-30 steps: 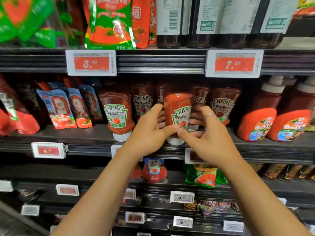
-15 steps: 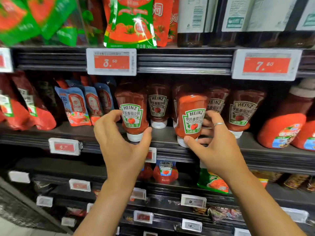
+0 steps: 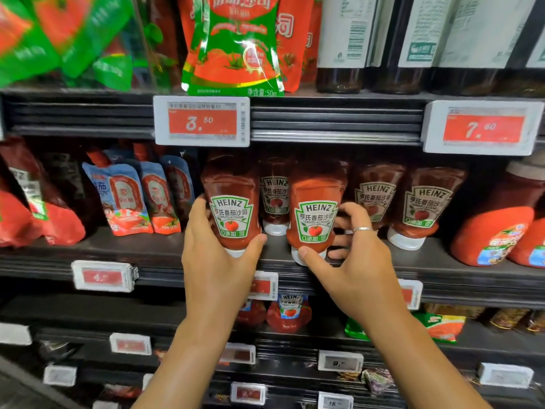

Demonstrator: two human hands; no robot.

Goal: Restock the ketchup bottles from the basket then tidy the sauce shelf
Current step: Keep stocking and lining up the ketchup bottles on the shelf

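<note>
Two ketchup bottles gripped at the shelf front.
Both red squeezable Heinz ketchup bottles stand cap-down on the dark middle shelf (image 3: 442,270): left bottle (image 3: 231,211) held by left hand (image 3: 218,261), right bottle (image 3: 315,214) by ringed right hand (image 3: 351,261). Blue sauce pouches (image 3: 126,199) stand left.

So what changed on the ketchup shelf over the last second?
The left hand let go of the middle bottle, moved left and took hold of the left bottle. The right hand kept its grip on the middle bottle, thumb at its cap. The bottles behind and the shelf look the same.
</note>
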